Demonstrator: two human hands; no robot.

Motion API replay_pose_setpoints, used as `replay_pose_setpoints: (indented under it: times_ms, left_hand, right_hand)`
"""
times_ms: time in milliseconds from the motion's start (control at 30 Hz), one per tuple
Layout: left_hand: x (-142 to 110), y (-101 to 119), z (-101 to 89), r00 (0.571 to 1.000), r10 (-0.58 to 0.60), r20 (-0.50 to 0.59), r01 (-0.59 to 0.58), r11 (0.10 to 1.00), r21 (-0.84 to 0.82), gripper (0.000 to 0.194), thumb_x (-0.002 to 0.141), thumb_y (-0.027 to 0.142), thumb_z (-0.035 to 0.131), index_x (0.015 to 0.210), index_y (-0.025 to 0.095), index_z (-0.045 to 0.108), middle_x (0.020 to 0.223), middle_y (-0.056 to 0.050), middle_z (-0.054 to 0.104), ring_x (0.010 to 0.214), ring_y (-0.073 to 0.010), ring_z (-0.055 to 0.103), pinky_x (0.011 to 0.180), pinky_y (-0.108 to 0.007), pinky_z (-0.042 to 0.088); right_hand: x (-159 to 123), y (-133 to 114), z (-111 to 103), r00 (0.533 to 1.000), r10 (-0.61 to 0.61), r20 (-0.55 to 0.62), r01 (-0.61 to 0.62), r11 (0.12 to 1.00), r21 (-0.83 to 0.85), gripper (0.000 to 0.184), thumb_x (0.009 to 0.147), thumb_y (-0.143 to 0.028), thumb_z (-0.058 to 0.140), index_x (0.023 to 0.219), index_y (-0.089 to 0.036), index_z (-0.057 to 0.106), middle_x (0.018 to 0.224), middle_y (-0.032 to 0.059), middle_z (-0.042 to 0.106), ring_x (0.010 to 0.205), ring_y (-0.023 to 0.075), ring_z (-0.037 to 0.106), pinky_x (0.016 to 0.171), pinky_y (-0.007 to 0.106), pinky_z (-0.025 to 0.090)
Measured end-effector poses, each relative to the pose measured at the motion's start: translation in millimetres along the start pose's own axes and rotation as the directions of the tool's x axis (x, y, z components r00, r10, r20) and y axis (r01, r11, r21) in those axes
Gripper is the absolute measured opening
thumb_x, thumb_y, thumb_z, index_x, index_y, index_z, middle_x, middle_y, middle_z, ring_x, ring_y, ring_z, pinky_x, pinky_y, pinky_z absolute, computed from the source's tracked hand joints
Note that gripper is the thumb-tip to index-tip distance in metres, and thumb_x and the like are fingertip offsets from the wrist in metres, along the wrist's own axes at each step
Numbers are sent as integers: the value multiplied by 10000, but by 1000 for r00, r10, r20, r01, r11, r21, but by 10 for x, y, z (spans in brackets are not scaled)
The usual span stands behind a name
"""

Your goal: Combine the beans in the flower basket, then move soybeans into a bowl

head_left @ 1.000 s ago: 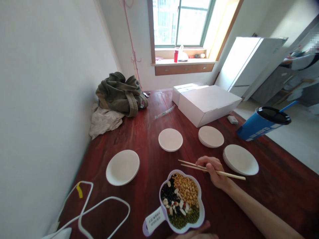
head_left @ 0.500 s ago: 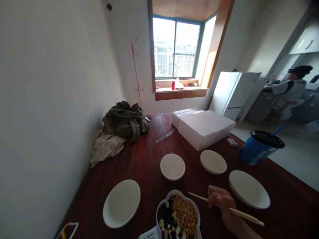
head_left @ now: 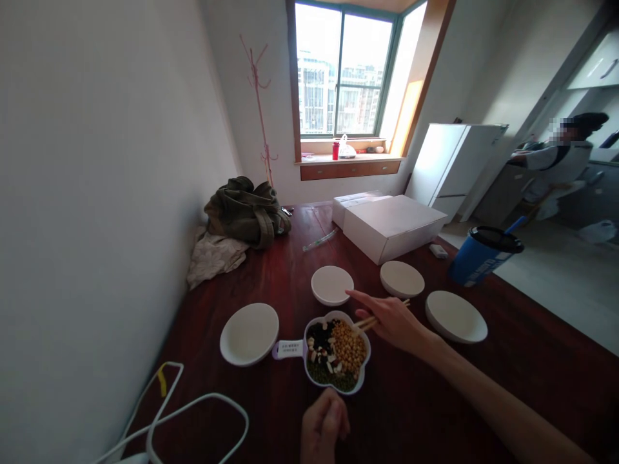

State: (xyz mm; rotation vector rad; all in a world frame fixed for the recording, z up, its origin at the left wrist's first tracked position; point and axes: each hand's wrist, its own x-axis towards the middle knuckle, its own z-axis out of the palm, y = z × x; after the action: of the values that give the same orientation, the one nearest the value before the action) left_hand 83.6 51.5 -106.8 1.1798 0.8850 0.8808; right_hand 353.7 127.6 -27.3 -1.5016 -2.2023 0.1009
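Right hand (head_left: 391, 318), pinching pale wooden chopsticks (head_left: 366, 323), now reaches round yellow beans (head_left: 350, 348), needing gentle pressure; left hand (head_left: 325, 417) curls closed.

My right forearm (head_left: 488, 380) slants in from the lower right, its wrist nearly straight. My right hand (head_left: 389, 317) lies back upward, index finger (head_left: 361, 297) stretched leftward, the other fingers bent beneath. My left hand (head_left: 325, 415) sits low in view, fingers curled loosely inward.
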Motion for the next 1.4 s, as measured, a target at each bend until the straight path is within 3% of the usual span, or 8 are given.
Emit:
replay_pose_setpoints:
  times_ms: [100, 267, 433, 500, 600, 867, 1100, 1400]
  left_hand:
    - [-7, 56, 57, 999, 39, -37, -41, 998, -49, 700, 985, 842, 554, 666, 227, 452, 684, -12, 438, 709, -188, 426, 707, -334, 376]
    - [-12, 167, 112, 991, 100, -86, -107, 992, -72, 598, 1030, 704, 614, 696, 216, 525, 771, -44, 550, 859, -231, 541, 832, -346, 436]
    - [-5, 280, 119, 990, 67, -121, -89, 977, -191, 634, 1008, 738, 637, 683, 209, 509, 738, -27, 544, 766, -190, 547, 764, -321, 473]
    - [-30, 334, 115, 989, 12, -144, -57, 948, -314, 647, 986, 767, 648, 715, 225, 422, 688, 33, 411, 601, -125, 387, 580, -271, 381]
    - [-87, 408, 99, 978, 5, -209, -89, 914, -395, 620, 948, 788, 690, 830, 235, 434, 738, 60, 363, 574, -94, 302, 512, -220, 289]
    - [13, 635, -141, 989, 80, 123, -93, 991, 98, 422, 912, 564, 801, 889, 193, 602, 786, 21, 549, 704, -127, 486, 635, -240, 416]
    - [122, 646, -394, 975, 141, -169, -55, 900, 431, 318, 1020, 534, 645, 1028, 246, 512, 644, 104, 482, 524, -122, 433, 568, -266, 322]
    - [375, 724, -374, 975, 128, -180, 48, 675, 736, 399, 1024, 396, 647, 1363, 246, 498, 969, -2, 740, 757, -213, 674, 751, -353, 444]
  right_hand:
    - [425, -59, -81, 974, 89, 210, -40, 974, -225, 344, 1044, -159, 643, 1363, -214, 761, 1194, 100, 883, 1021, 271, 864, 800, 296, 545]
    - [645, -105, -170, 983, 75, 168, -21, 953, -301, 176, 1076, -182, 602, 1104, -154, 774, 1029, 135, 872, 883, 266, 836, 735, 314, 449]
    - [12, -249, -511, 989, -99, 113, 128, 949, -289, 177, 1137, -315, 587, 1096, -202, 717, 972, 79, 832, 848, 205, 776, 683, 307, 427]
    - [-382, -409, -655, 918, -396, -4, 381, 886, -265, 121, 1136, -274, 590, 1132, -207, 692, 856, 30, 775, 719, 174, 700, 641, 328, 421]
    - [-888, -765, -768, 861, -507, -44, 481, 839, -254, 89, 1131, -260, 610, 1096, -215, 678, 753, -10, 706, 619, 157, 601, 584, 346, 418]
    - [-1241, -1081, -507, 788, -615, 23, 602, 764, -229, 239, 1104, -194, 555, 956, -196, 743, 658, -16, 633, 545, 140, 527, 496, 333, 391]
    - [-1239, -908, -262, 755, -655, -8, 634, 734, -241, 211, 1095, -191, 584, 951, -193, 738, 677, -14, 630, 567, 139, 533, 529, 325, 397]
    - [-1270, -869, -144, 733, -680, -17, 673, 728, -134, 194, 1108, -285, 642, 1014, -160, 756, 661, -26, 610, 547, 130, 547, 498, 328, 381]
